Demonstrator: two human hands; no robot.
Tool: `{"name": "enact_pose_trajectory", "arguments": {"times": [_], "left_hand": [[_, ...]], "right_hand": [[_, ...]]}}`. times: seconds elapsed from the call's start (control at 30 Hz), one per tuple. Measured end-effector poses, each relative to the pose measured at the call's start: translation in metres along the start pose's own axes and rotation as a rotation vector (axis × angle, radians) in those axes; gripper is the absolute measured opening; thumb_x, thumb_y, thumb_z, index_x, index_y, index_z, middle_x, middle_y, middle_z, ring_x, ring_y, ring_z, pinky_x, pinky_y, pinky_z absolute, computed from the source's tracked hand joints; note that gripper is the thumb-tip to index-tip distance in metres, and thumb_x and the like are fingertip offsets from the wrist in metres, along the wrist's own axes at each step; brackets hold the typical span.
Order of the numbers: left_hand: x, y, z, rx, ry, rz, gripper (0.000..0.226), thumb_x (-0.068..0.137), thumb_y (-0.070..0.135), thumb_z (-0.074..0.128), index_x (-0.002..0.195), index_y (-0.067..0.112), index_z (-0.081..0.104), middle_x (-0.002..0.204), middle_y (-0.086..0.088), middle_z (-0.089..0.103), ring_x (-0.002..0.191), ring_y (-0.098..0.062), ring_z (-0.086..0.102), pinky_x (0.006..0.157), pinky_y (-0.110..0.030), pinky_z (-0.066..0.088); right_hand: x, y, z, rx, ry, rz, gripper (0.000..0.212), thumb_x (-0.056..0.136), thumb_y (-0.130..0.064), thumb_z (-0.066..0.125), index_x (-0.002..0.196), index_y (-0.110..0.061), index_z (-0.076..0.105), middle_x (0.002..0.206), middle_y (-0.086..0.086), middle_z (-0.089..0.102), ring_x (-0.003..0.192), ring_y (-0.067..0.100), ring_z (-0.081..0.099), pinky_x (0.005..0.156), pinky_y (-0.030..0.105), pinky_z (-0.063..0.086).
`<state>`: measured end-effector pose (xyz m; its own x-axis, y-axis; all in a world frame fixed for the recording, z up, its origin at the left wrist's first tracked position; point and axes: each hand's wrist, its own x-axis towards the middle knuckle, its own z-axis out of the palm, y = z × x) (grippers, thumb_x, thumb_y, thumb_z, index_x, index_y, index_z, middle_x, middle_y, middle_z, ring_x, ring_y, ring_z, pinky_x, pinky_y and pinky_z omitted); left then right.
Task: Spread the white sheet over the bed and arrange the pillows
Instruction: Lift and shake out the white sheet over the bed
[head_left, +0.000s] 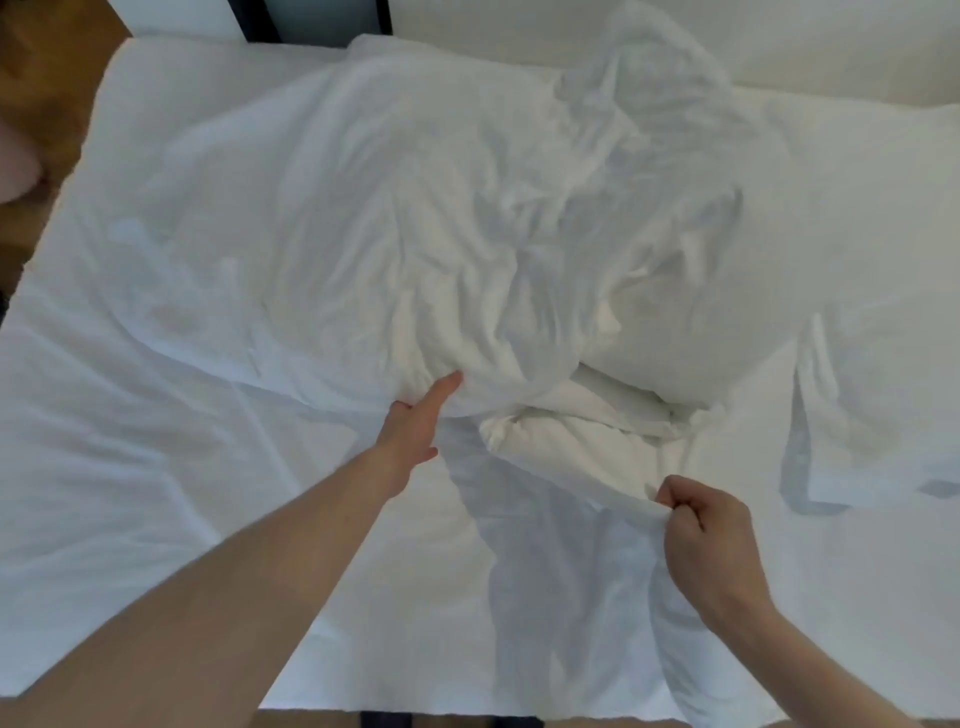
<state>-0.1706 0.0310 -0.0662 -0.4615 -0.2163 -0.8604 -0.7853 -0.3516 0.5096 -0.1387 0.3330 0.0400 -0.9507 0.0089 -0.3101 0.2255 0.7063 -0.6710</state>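
bed (130, 467): covered in white, wrinkled
sheet (415, 234): bunched mid-bed over pillows (675, 322)
left hand (415, 426): grip spread, finger touching the bunch
right hand (706, 535): grip pinching sheet edge
step: spreading; next, pull edge flat

Bed (130, 467), covered in white, is filling most of the view. White sheet (389, 234) is lying bunched and wrinkled across its middle. Pillow (701, 338) is resting right of centre, partly under the sheet. Wooden floor (47, 104) is showing at left.
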Motion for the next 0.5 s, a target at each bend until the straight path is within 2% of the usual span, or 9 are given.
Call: {"name": "enact_pose_trajectory", "arguments": {"times": [0.07, 0.1, 0.17, 0.23, 0.33, 0.4, 0.5], "left_hand": [[0.0, 0.021, 0.022, -0.113, -0.002, -0.025, 0.113, 0.043, 0.08, 0.082, 0.134, 0.024, 0.046, 0.124, 0.005, 0.059, 0.112, -0.026, 0.063, 0.092, -0.044, 0.058], [0.002, 0.028, 0.028, -0.159, 0.039, -0.033, 0.11, 0.044, 0.075, 0.085, 0.132, 0.02, 0.048, 0.121, 0.003, 0.063, 0.107, -0.025, 0.066, 0.085, -0.042, 0.061], [-0.005, 0.039, 0.035, -0.194, 0.205, 0.043, 0.086, 0.057, 0.05, 0.09, 0.126, 0.01, 0.057, 0.12, -0.007, 0.069, 0.1, -0.026, 0.071, 0.076, -0.039, 0.063], [-0.031, 0.059, 0.028, -0.038, 0.414, 0.172, 0.062, 0.067, 0.031, 0.08, 0.121, 0.005, 0.063, 0.123, -0.015, 0.069, 0.105, -0.032, 0.069, 0.088, -0.043, 0.06], [-0.092, 0.113, -0.015, 0.187, 0.622, 0.353, 0.052, 0.08, 0.015, 0.071, 0.129, -0.003, 0.063, 0.129, -0.023, 0.066, 0.117, -0.038, 0.065, 0.095, -0.042, 0.052], [-0.13, 0.157, -0.062, 0.297, 0.686, 0.437, 0.053, 0.077, 0.016, 0.071, 0.125, -0.002, 0.066, 0.125, -0.025, 0.068, 0.114, -0.041, 0.066, 0.094, -0.046, 0.054], [-0.167, 0.218, -0.125, 0.438, 0.755, 0.408, 0.055, 0.072, 0.025, 0.075, 0.117, -0.005, 0.066, 0.117, -0.031, 0.068, 0.108, -0.048, 0.066, 0.092, -0.055, 0.056]], "right_hand": [[-0.01, -0.024, -0.026, 0.095, 0.03, -0.012, 0.013, 0.059, -0.009, 0.032, 0.052, -0.02, 0.033, 0.048, -0.008, 0.03, 0.049, 0.008, 0.03, 0.047, 0.026, 0.021], [-0.015, -0.034, -0.04, 0.131, 0.043, -0.018, 0.014, 0.059, -0.008, 0.032, 0.052, -0.02, 0.032, 0.049, -0.008, 0.029, 0.049, 0.008, 0.03, 0.047, 0.025, 0.021], [-0.025, -0.049, -0.064, 0.129, 0.044, -0.041, 0.016, 0.06, -0.007, 0.031, 0.052, -0.021, 0.032, 0.049, -0.008, 0.028, 0.049, 0.008, 0.03, 0.047, 0.026, 0.022], [-0.033, -0.055, -0.094, 0.062, 0.052, -0.06, 0.015, 0.062, -0.007, 0.031, 0.053, -0.02, 0.032, 0.048, -0.009, 0.028, 0.048, 0.008, 0.03, 0.047, 0.027, 0.022], [-0.034, -0.06, -0.161, -0.112, 0.086, -0.09, 0.009, 0.063, -0.01, 0.033, 0.059, -0.016, 0.038, 0.045, -0.005, 0.03, 0.045, 0.01, 0.031, 0.045, 0.029, 0.025], [-0.02, -0.076, -0.224, -0.303, 0.114, -0.178, 0.009, 0.065, -0.02, 0.034, 0.059, -0.02, 0.04, 0.043, -0.002, 0.034, 0.044, 0.017, 0.037, 0.046, 0.032, 0.029], [0.018, -0.126, -0.336, -0.602, 0.214, -0.23, 0.02, 0.064, -0.029, 0.031, 0.056, -0.018, 0.045, 0.045, 0.002, 0.043, 0.05, 0.03, 0.048, 0.049, 0.033, 0.032]]}}
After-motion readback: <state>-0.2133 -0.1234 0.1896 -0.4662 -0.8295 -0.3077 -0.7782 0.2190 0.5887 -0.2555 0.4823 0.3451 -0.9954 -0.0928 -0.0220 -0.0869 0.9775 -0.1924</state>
